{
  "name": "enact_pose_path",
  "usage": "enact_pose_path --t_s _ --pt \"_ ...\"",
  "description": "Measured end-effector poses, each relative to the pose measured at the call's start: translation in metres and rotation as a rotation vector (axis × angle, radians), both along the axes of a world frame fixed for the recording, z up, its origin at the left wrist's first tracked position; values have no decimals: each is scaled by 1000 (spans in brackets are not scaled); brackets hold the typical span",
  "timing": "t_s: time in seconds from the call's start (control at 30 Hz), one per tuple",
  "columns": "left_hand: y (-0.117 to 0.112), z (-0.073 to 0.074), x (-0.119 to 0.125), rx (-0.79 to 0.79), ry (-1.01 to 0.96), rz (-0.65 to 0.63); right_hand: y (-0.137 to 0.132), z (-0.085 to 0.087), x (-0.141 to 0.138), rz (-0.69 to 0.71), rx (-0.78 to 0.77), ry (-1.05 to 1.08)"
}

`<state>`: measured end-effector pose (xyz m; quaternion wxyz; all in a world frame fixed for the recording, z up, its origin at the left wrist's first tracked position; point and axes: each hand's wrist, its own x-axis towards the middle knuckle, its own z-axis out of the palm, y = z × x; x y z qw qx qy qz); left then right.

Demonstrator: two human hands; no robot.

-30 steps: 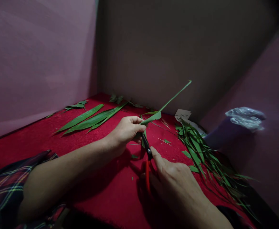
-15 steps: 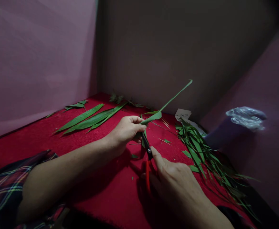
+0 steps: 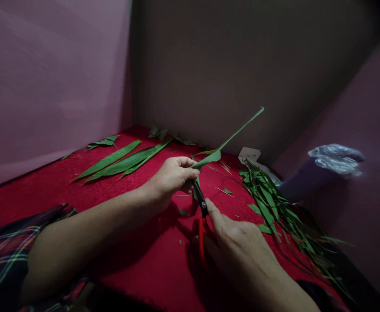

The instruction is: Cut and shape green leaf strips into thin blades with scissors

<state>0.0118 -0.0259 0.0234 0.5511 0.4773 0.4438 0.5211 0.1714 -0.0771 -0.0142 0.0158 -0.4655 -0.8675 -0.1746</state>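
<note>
Between the thumb and fingers of my left hand (image 3: 172,177) a folded green leaf (image 3: 211,159) is pinched, its long thin stem end rising to the upper right. My right hand (image 3: 238,238) grips a pair of scissors (image 3: 202,221) with black blades and red handles. The blades point up and away, their tips just under my left fingers at the leaf's lower part. Whether the tips touch the leaf is hidden by my fingers. Small leaf scraps (image 3: 183,212) lie on the red cloth (image 3: 157,268) below.
Long leaves (image 3: 121,164) lie at the left back, with a small leaf pile (image 3: 104,142) behind. A heap of leafy stems (image 3: 274,203) spreads on the right, near a white card (image 3: 248,154) and a purple object with clear plastic (image 3: 336,160). Thin sticks (image 3: 225,167) lie mid-table. Walls enclose the table.
Almost nothing differs. The tip of the leaf's thin end has shifted very slightly to the right; both hands and the scissors keep their places.
</note>
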Motion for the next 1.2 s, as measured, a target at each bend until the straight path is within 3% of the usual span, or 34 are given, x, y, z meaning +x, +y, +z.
enact_pose_path --t_s 1.2 --pt "0 0 0 4 -27 -16 -2 -1 1 0 26 49"
